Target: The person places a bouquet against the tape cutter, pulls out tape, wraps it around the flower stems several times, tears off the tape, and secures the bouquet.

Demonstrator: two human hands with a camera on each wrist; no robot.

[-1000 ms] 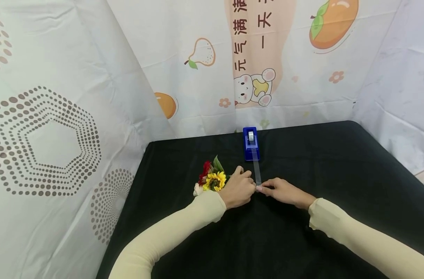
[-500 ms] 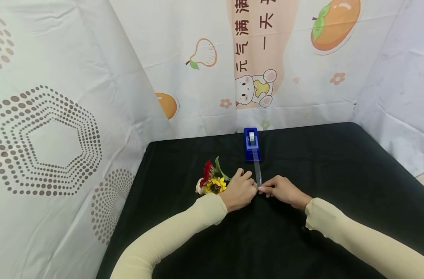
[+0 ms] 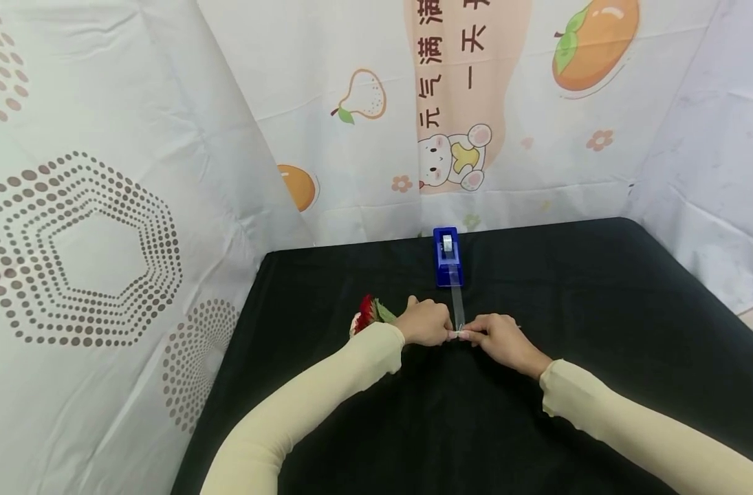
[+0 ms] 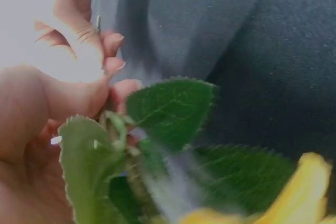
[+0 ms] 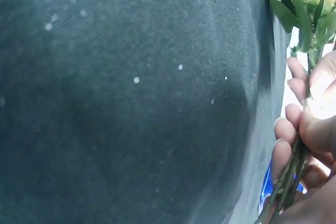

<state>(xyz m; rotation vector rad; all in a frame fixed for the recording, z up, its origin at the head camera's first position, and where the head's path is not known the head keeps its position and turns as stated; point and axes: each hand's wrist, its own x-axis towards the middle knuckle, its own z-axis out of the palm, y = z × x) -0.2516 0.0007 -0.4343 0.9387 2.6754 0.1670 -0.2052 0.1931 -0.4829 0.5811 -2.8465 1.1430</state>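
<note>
Brown Chinese characters (image 3: 430, 65) stand sideways on the peach-coloured patch (image 3: 495, 82) of the white back cloth (image 3: 289, 62), beyond the printed cartoon bear (image 3: 441, 161). Read from the bottom upward, the left line says 元气满满, its last character touching the head view's top edge. The right line says 一天, then a third character too cropped to read.

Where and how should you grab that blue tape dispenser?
I'd pinch the blue tape dispenser by its long sides near the far end, probably from above: it is narrow, and the tape strip runs out past its near end.
</note>
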